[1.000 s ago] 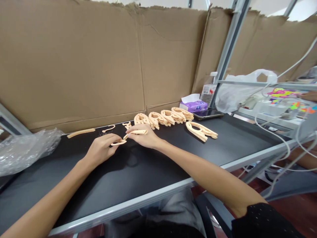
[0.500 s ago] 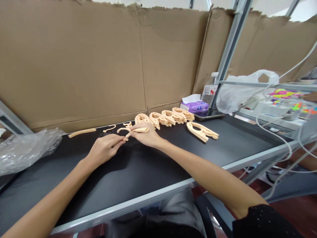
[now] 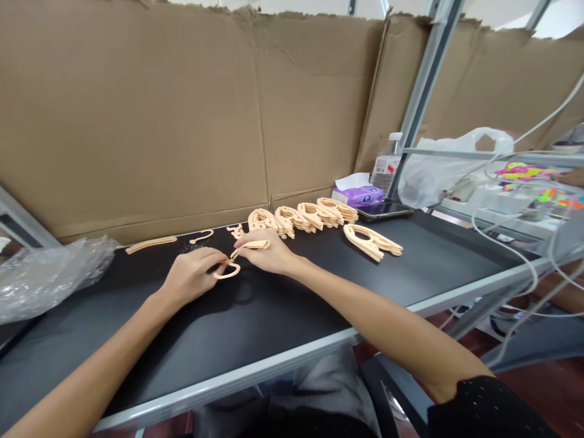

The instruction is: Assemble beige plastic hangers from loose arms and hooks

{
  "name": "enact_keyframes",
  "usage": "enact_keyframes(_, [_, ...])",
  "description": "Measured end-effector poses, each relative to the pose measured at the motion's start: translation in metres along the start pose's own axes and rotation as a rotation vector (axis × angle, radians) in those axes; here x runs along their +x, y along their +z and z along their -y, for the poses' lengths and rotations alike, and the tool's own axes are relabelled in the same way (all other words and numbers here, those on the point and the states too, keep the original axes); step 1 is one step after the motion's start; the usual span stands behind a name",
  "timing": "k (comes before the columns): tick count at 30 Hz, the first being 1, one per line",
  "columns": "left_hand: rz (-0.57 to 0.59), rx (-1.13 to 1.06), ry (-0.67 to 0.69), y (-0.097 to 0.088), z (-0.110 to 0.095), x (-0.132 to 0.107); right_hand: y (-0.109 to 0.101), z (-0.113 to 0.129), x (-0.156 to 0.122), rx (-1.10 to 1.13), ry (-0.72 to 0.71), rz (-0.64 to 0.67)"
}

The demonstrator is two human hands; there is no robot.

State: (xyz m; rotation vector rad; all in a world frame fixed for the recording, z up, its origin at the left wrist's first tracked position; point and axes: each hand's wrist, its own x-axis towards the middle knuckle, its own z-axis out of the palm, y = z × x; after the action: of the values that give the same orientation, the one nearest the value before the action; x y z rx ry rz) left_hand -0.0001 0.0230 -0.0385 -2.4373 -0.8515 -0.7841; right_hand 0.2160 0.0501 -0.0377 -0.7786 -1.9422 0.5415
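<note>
Both my hands meet over the middle of a black table (image 3: 283,316). My left hand (image 3: 190,275) pinches a small peach plastic hook piece (image 3: 227,272) that curves down below my fingertips. My right hand (image 3: 269,252) is closed round a peach plastic bar piece (image 3: 253,244), whose end touches the hook. Just behind my hands lie a loose small peach part (image 3: 235,230) and a row of stacked peach hangers (image 3: 301,217).
A long peach strip (image 3: 150,244) and a loose hook (image 3: 201,236) lie at the back left, near crumpled clear plastic (image 3: 43,274). Two hangers (image 3: 371,241) lie at the right. Tissue pack (image 3: 358,193), phone (image 3: 383,210), bottle (image 3: 385,164) and a cardboard wall (image 3: 182,115) stand behind.
The hook in my left hand has swung from arching above the bar's end to hanging below it. My right hand has hardly moved.
</note>
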Motion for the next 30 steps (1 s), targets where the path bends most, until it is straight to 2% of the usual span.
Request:
enact_keyframes(14, [0.091, 0.013, 0.031, -0.002, 0.002, -0.001, 0.006, -0.007, -0.003, -0.066, -0.146, 0.014])
enact_keyframes(25, [0.089, 0.073, 0.022, 0.0, 0.001, -0.001, 0.011, -0.006, -0.005, 0.002, -0.087, -0.088])
enact_keyframes(30, [0.101, 0.062, 0.04, 0.002, 0.002, -0.002, 0.011, -0.009, -0.005, -0.01, -0.146, -0.069])
